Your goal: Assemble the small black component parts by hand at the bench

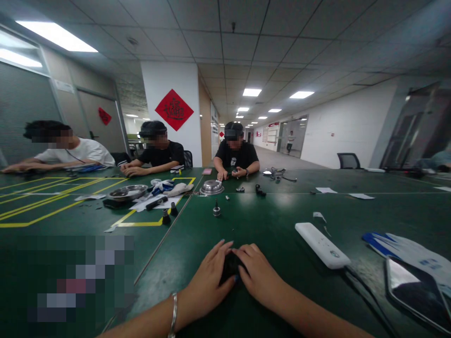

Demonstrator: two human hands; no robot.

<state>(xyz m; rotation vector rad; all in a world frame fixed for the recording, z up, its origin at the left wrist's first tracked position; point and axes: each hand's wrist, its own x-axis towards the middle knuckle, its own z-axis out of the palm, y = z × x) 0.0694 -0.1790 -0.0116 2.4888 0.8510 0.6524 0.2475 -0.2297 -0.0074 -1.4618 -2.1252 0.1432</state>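
Note:
Both hands meet over the green table (165, 281), low in the middle of the head view. Between them sits a small black object (230, 264), mostly covered by fingers, so its kind cannot be made out. My left hand (210, 273), with a silver bangle at the wrist, curls round its left side, thumb toward me. My right hand (260, 271) closes on it from the right, fingertips near those of the left. Beyond them a small metal part with an upright shaft (216, 210) stands on the table.
To the right lie a white device (321, 245) with a black cable, a phone (416, 291) and a white-blue glove (419, 256). Farther off are an upturned steel bowl (212, 187), a steel dish (127, 191) and black nozzle-like pieces (166, 217). Several people sit across the table.

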